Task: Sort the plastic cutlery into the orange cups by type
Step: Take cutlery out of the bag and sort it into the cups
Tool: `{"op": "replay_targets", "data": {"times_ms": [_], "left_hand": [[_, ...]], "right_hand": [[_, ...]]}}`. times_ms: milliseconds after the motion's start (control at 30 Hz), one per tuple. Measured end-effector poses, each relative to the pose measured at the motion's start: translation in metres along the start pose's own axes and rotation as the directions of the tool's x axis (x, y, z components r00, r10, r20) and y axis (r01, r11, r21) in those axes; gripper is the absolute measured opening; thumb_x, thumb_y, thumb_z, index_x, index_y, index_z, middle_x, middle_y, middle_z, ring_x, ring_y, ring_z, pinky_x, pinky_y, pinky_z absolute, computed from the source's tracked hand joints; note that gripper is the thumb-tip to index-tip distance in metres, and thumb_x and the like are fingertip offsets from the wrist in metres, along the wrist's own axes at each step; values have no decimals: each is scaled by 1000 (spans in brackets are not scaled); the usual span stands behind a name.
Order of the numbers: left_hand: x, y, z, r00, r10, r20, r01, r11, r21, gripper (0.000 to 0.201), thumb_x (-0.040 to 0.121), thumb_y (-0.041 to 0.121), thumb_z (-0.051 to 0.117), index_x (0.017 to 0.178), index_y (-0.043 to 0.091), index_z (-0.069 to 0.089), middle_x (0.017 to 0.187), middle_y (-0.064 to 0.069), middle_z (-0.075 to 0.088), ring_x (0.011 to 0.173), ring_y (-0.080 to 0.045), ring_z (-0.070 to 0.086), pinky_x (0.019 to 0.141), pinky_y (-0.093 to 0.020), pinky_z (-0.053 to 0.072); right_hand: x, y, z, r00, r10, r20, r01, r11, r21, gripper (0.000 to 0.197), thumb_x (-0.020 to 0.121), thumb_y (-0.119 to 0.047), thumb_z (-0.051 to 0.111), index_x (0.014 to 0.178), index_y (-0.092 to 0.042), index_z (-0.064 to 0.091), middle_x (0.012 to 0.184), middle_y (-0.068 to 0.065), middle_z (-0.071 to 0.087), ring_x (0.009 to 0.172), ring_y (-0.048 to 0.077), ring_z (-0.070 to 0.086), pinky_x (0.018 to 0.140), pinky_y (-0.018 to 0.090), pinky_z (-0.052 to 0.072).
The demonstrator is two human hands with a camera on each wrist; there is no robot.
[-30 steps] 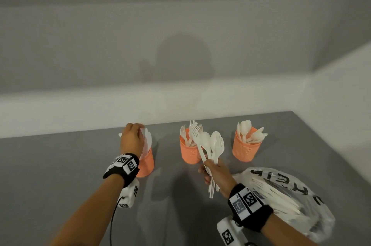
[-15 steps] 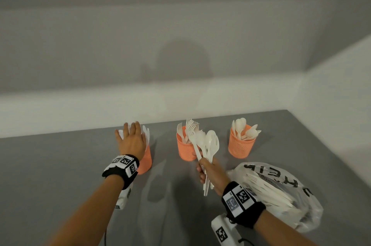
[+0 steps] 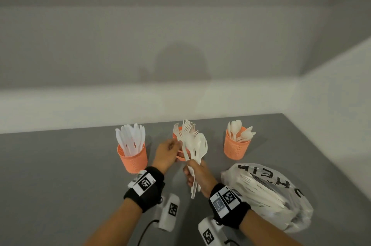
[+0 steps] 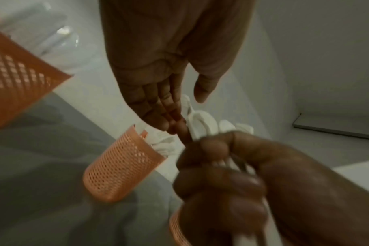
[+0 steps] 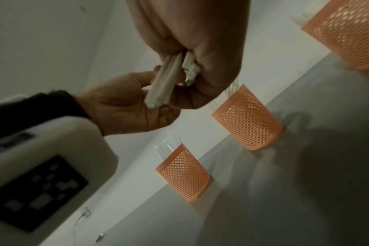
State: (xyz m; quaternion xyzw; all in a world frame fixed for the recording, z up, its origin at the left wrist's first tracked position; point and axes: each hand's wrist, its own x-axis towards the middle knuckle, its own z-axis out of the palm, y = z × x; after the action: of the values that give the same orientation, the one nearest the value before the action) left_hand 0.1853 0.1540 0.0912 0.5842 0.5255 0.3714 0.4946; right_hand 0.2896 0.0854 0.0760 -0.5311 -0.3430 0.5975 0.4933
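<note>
Three orange mesh cups stand in a row on the grey table (image 3: 60, 175). The knife cup (image 3: 133, 158) (image 5: 183, 173) is on the left. The fork cup (image 3: 177, 135) (image 5: 249, 121) is in the middle, partly hidden by my left hand. The spoon cup (image 3: 236, 146) (image 5: 348, 33) is on the right. My right hand (image 3: 197, 175) (image 4: 221, 166) (image 5: 200, 66) grips a bundle of white cutlery (image 3: 195, 145) (image 4: 202, 123) by the handles, in front of the fork cup. My left hand (image 3: 167, 153) (image 4: 177, 106) (image 5: 126, 106) reaches in with straight fingers that touch the bundle, thumb apart.
A clear plastic bag (image 3: 267, 191) with black lettering lies at the right front, with more white cutlery inside. White walls close off the table at the back and on the right. The grey surface runs bare to the left of the knife cup.
My left hand has come off the knife cup and moved right to the bundle in my right hand. The right hand keeps its grip in about the same place.
</note>
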Motion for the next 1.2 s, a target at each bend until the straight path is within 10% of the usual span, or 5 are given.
{"op": "replay_targets", "data": {"times_ms": [233, 400, 600, 800, 1200], "left_hand": [[-1, -1, 7, 979, -39, -199, 7, 988, -155, 21, 98, 10, 40, 81, 12, 53, 78, -13, 62, 70, -26, 60, 69, -38, 52], [-9, 25, 4, 970, -145, -196, 55, 913, -404, 23, 99, 15, 29, 83, 13, 46, 58, 0, 43, 47, -11, 43, 44, -22, 36], [-37, 24, 51, 998, 53, -23, -52, 998, 22, 30, 81, 29, 68, 105, 20, 54, 90, 7, 65, 79, -6, 61, 64, -14, 43], [-32, 27, 71, 982, 103, -156, -67, 973, 221, 25, 92, 25, 53, 111, 8, 52, 86, 0, 57, 82, -18, 57, 72, -24, 38], [-9, 26, 35, 958, -145, -249, 56, 942, -331, 31, 99, 28, 39, 75, 12, 51, 43, 7, 45, 38, -8, 43, 47, -22, 36]], "right_hand": [[-3, 3, -5, 999, -33, 12, 34, 995, -98, 18, 96, -12, 40, 110, -12, 51, 73, 7, 63, 33, 9, 41, 37, 19, 35], [6, 9, -18, 973, -129, -189, 80, 966, -247, 12, 92, -5, 40, 97, -11, 50, 64, 2, 52, 39, 11, 40, 37, 21, 33], [19, 9, -24, 951, -173, -257, 65, 923, -379, 23, 92, -34, 48, 103, -14, 53, 75, 2, 63, 56, 17, 58, 38, 19, 40], [18, 0, -34, 972, -123, -202, 50, 942, -332, 19, 94, -28, 49, 102, -11, 46, 78, 3, 58, 62, 20, 58, 35, 23, 42], [6, -4, -54, 995, -28, 98, 39, 993, -111, 27, 93, -43, 49, 82, -18, 48, 47, -7, 31, 36, 5, 29, 40, 19, 33]]}}
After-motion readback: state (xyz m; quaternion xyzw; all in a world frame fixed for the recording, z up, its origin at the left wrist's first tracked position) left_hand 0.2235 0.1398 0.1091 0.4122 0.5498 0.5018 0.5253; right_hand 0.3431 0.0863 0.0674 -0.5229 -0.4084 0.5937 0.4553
